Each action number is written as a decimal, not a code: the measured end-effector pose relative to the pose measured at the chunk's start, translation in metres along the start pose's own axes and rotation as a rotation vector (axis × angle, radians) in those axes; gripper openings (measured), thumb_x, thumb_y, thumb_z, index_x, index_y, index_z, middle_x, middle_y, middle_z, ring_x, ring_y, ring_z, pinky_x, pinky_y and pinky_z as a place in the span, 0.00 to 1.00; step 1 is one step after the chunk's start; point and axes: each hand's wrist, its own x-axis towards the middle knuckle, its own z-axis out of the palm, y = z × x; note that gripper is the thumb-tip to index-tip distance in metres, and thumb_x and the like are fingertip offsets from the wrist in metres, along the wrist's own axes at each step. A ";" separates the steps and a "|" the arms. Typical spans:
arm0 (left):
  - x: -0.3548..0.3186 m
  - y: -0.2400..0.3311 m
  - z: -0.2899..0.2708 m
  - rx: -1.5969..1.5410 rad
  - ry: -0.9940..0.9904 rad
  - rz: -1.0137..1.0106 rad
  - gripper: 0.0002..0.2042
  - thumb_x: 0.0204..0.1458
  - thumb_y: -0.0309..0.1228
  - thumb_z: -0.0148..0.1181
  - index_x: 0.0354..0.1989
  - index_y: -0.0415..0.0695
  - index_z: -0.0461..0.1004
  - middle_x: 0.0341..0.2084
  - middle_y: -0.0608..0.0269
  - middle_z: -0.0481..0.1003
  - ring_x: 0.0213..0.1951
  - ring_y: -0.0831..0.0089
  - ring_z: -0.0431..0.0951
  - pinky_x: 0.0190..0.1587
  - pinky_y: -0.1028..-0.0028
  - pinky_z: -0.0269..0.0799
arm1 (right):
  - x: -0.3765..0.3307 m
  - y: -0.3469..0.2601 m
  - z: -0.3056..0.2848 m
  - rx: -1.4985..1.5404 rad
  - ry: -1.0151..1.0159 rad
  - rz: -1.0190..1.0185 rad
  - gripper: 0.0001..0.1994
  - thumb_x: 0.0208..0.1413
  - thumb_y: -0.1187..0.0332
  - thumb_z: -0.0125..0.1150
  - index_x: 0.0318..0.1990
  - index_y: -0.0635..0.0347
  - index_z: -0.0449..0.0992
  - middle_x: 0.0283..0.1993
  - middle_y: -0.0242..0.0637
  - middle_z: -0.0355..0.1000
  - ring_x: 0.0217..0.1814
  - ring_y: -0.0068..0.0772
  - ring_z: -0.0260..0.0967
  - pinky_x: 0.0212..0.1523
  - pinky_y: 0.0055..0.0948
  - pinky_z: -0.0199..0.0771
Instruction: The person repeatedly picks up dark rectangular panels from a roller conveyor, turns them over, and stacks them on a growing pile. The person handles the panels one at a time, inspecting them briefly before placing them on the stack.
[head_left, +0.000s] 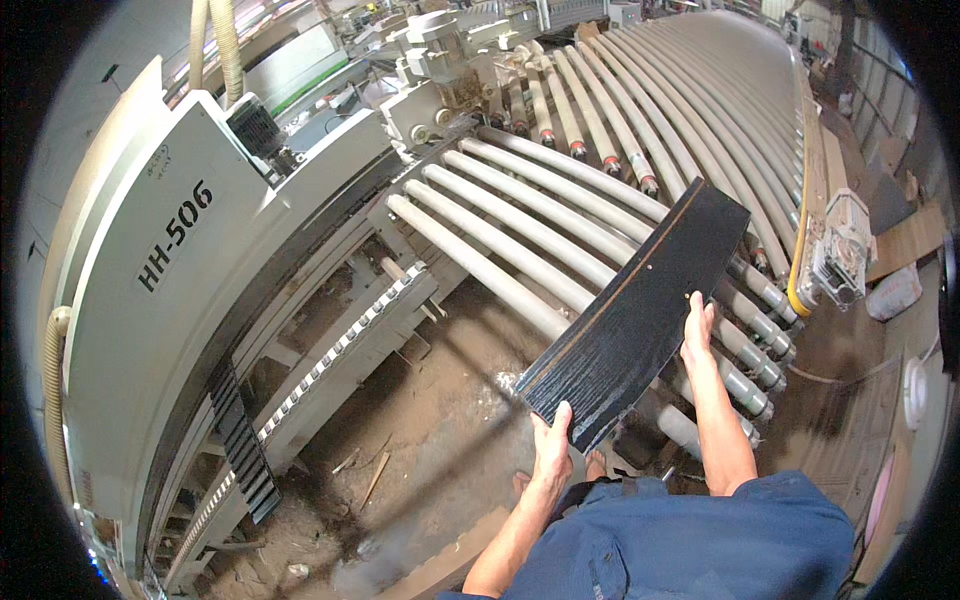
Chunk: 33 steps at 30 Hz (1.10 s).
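A long black board (645, 310) with a wood-grain face and a thin brown line along its far edge lies slantwise over the roller conveyor. My left hand (552, 445) grips its near left end, thumb on top and fingers hidden beneath. Further along the near edge, my right hand (697, 328) holds the board the same way, its thumb on the face. Pale rollers (530, 225) run out from under the board on its far side, and their ends (745, 370) show on the near right.
A large white machine (190, 250) with a slatted black strip (243, 445) stands at the left. A toothed rail (340, 350) runs along its base. More rollers (640, 110) spread toward the back right, beside a motor (842, 250). Scraps litter the dusty floor (430, 440).
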 end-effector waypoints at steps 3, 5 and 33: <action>0.002 0.000 -0.007 -0.055 0.016 -0.049 0.33 0.58 0.34 0.61 0.67 0.41 0.51 0.59 0.59 0.65 0.59 0.67 0.64 0.64 0.65 0.57 | -0.010 -0.009 0.004 -0.018 -0.057 0.006 0.39 0.64 0.51 0.51 0.69 0.76 0.46 0.72 0.55 0.49 0.73 0.44 0.50 0.70 0.38 0.53; 0.002 0.000 -0.005 -0.040 0.042 -0.052 0.30 0.58 0.34 0.61 0.67 0.42 0.55 0.59 0.60 0.66 0.59 0.67 0.65 0.65 0.66 0.57 | -0.011 -0.008 0.001 -0.032 -0.082 -0.025 0.39 0.65 0.51 0.50 0.70 0.75 0.45 0.73 0.54 0.48 0.74 0.44 0.49 0.71 0.39 0.50; -0.006 0.010 -0.006 0.091 0.039 0.013 0.35 0.55 0.40 0.65 0.63 0.36 0.52 0.55 0.52 0.67 0.54 0.65 0.69 0.58 0.67 0.66 | 0.003 0.010 -0.007 -0.249 -0.065 -0.110 0.40 0.64 0.46 0.49 0.67 0.77 0.52 0.70 0.55 0.54 0.72 0.45 0.53 0.70 0.37 0.52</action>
